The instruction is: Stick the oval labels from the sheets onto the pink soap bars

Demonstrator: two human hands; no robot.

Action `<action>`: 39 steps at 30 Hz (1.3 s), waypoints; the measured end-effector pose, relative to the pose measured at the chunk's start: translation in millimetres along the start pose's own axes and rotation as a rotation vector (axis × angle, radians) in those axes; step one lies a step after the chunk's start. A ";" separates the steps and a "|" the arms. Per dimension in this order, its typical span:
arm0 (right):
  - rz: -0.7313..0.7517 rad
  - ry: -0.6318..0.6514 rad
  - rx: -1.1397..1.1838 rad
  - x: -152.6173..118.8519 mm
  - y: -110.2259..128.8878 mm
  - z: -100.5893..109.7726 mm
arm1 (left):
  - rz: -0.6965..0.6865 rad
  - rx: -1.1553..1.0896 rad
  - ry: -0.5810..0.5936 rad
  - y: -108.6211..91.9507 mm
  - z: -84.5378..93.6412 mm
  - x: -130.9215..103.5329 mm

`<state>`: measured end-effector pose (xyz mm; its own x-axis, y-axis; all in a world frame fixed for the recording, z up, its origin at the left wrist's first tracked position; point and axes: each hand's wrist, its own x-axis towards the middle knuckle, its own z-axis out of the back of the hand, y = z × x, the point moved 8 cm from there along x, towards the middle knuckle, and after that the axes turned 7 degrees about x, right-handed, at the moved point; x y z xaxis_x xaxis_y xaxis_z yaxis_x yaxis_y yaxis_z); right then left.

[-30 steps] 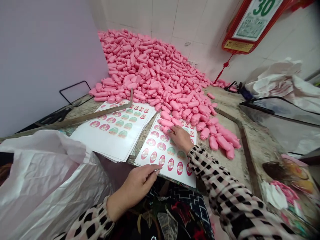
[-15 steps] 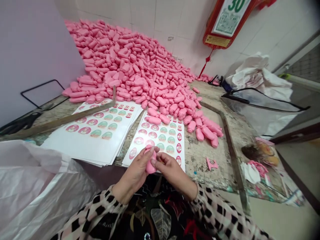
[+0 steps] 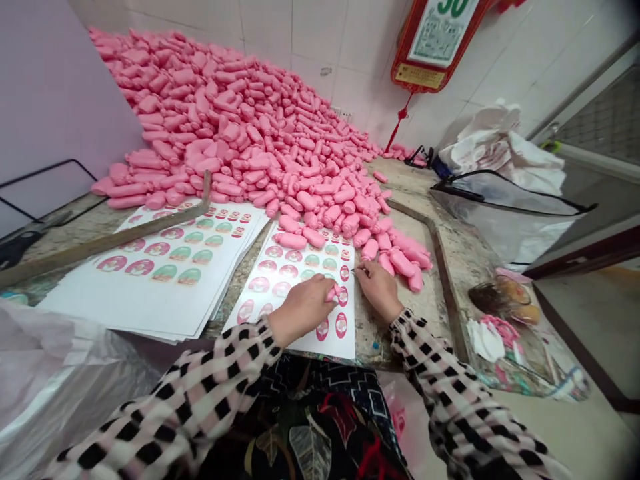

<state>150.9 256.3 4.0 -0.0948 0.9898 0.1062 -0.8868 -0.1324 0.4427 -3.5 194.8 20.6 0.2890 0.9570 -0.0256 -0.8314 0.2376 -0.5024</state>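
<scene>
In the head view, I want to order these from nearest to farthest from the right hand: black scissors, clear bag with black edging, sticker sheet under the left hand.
1. Sticker sheet, beside the right hand, under the left hand.
2. Clear bag, to the right and farther back.
3. Black scissors, at the far left.

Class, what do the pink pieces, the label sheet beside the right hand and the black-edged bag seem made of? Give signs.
Pink pieces: probably moulded plastic or rubber, satin finish; even colour and repeated rounded shapes suggest it.
Label sheet: likely smooth paper; it lies thin and flat, with printed labels.
Black-edged bag: apparently plastic film, slightly glossy; its translucent side suggests it.
</scene>
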 end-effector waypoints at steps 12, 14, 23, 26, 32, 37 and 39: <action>0.037 0.021 -0.108 8.5 2.2 -1.8 | 0.139 0.216 -0.007 10.3 -14.2 62.5; 0.056 0.033 -0.098 9.1 1.9 -1.5 | 0.156 0.238 0.014 12.4 -14.4 65.9; 0.105 0.076 -0.064 13.7 1.0 -2.7 | 0.098 0.301 0.026 11.4 -14.1 67.7; 0.140 0.071 -0.050 15.1 2.0 -2.7 | 0.089 0.315 0.032 12.0 -15.2 68.0; 0.128 0.101 0.020 18.0 -2.4 -5.4 | 0.082 0.339 0.044 13.0 -16.0 69.6; 0.087 0.054 0.030 18.3 -5.7 -2.2 | 0.092 0.355 0.055 13.8 -16.9 70.0; 0.101 0.058 0.035 18.4 -4.9 -2.4 | 0.094 0.359 0.057 13.7 -16.9 69.9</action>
<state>152.5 275.3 1.6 -0.2096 0.9726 0.1004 -0.8552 -0.2321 0.4634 13.3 262.1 -2.7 0.2214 0.9690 -0.1099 -0.9660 0.2025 -0.1606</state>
